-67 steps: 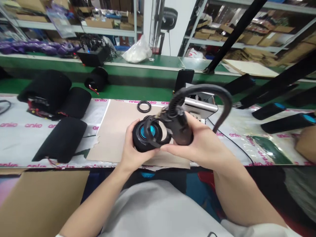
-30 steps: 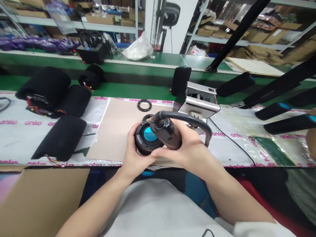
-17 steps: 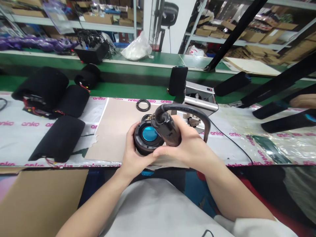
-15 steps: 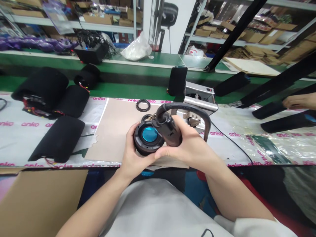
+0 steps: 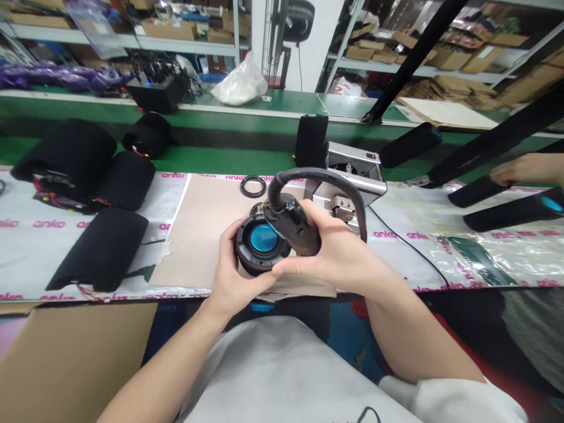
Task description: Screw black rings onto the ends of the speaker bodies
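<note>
My left hand cradles a round black speaker unit with a shiny blue centre, holding it just above a tan cardboard sheet. My right hand grips a black electric screwdriver, its tip against the speaker's upper rim. The exact contact point is hidden by the tool's body. A thick black cable arcs from the screwdriver's end over my right hand. Beyond the speaker, a black rubber ring lies on the cardboard.
Black fabric speaker bodies with loose wires lie left on the anko-printed sheet. A metal fixture stands behind my right hand. At far right, a co-worker's hand reaches near dark cylinders.
The screwdriver has swung from beside the speaker to over its upper rim, with the cable arc lower. A co-worker's hand has entered at right. The view has drifted slightly.
</note>
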Action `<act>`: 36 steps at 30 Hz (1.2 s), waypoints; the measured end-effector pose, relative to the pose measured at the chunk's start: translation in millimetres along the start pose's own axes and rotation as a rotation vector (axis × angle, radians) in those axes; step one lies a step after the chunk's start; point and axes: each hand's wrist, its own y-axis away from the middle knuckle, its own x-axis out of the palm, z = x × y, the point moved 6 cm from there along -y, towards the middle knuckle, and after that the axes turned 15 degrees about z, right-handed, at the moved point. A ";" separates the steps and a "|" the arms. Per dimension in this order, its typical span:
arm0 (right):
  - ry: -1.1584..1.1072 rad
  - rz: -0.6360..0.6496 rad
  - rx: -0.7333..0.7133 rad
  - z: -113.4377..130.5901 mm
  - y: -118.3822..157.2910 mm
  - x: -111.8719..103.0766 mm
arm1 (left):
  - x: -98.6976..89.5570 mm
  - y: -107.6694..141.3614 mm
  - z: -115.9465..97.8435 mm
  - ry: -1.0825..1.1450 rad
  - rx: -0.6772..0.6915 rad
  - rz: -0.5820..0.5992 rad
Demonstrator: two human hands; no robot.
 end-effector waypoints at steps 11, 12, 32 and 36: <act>-0.071 -0.030 -0.032 4.2 -1.5 -5.6 | -3.0 -4.2 0.0 0.024 -0.012 0.016; -0.111 -0.048 -0.043 4.5 -0.3 -6.6 | -3.1 -4.2 0.0 0.028 -0.016 0.016; -0.057 -0.222 -0.264 7.5 20.2 -11.7 | -1.5 7.4 1.1 0.090 0.038 -0.008; -0.139 -0.175 -0.229 1.7 31.2 -3.4 | -0.3 10.2 -3.4 0.103 0.086 0.025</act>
